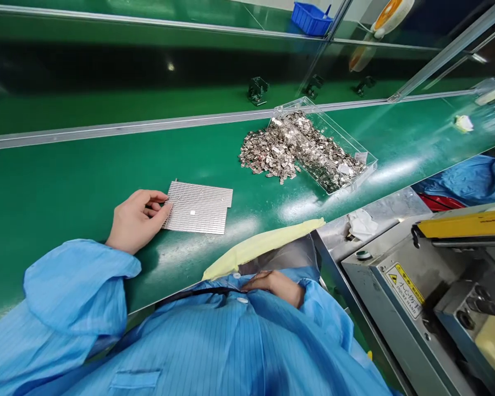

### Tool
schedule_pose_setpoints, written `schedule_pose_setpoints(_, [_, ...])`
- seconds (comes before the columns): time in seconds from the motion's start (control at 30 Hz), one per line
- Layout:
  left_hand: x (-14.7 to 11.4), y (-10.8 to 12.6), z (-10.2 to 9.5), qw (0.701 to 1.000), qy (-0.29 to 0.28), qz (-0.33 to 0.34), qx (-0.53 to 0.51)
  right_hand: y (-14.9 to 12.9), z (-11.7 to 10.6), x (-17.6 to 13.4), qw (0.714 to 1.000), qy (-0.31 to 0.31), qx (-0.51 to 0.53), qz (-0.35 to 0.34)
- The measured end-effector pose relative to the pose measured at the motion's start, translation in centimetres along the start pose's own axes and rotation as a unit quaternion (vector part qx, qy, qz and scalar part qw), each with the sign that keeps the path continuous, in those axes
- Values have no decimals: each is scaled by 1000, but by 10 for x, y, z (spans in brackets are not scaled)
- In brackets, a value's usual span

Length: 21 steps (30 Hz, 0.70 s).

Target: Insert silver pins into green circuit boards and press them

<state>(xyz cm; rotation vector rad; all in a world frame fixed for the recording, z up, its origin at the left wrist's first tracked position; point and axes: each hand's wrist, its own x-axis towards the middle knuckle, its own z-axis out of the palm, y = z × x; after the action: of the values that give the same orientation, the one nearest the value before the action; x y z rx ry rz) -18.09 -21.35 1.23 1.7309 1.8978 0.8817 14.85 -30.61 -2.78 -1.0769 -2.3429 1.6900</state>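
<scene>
On the green tabletop lies a flat, silvery block of small metal pieces (198,201) in tight rows, with a step in its right edge and a small white spot on top. My left hand (138,217) is at its left edge, fingers curled and thumb and forefinger closed on that edge. Close to my body, below the table edge, my right hand (276,286) rests against the blue smock; its fingertips are hidden. Farther right is a heap of loose small metal pieces (268,154), spilling from a tilted clear plastic box (358,179) that holds many more.
A metal ledge and glossy dark panel (107,82) border the table's back. Beyond stands a blue bin (311,19). At right are a grey machine with a warning label (404,289), a yellow bar (466,224) and crumpled white tissue (362,224). Yellow-edged clear sheeting (264,242) hangs at the front edge.
</scene>
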Motion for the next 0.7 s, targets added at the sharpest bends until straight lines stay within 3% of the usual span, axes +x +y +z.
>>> schedule_pose_setpoints(0.23, [0, 1, -1, 1000, 6, 16, -3, -29, -11, -17, 999, 10, 30, 16])
schedule_pose_setpoints(0.4, [0, -3, 2, 1000, 11, 27, -8, -25, -21, -37, 990, 58, 106, 72])
schedule_pose_setpoints(0.57, [0, -9, 6, 999, 24, 39, 3, -26, -47, -51, 951, 237, 179, 88])
schedule_pose_setpoints(0.7, [0, -7, 3, 997, 6, 74, 20, -38, -78, -29, 906, 387, 166, 52])
